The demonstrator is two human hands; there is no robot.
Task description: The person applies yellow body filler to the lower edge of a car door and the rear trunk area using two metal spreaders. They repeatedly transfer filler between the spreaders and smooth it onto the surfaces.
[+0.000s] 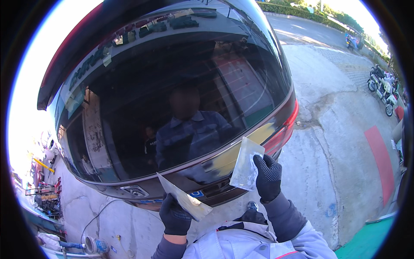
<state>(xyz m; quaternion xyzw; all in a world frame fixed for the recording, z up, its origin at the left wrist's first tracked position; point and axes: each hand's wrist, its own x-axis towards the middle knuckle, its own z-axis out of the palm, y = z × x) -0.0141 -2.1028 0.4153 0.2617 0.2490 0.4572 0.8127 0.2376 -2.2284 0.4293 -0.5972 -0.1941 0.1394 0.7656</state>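
My left hand (pixel 174 216), in a black glove, is closed on a pale, flat putty board (pixel 184 198) with a yellowish smear on its lower part. In my black-gloved right hand (pixel 269 178), a squarish, translucent putty spreader (pixel 246 166) is gripped by its right side, with whitish residue near the fingers. Both tools are held before the back of a dark car (pixel 172 178). A yellowish filler patch (pixel 222 162) covers part of the tailgate, beside the red tail light (pixel 282 134). The spreader overlaps this patch in view; whether they touch, I cannot tell.
The car's large rear window (pixel 129 108) reflects a person and a building. A bucket (pixel 95 245) stands on the concrete at lower left, near a dark cable (pixel 91 219). Parked motorcycles (pixel 383 88) and a red floor strip (pixel 379 159) are at the right.
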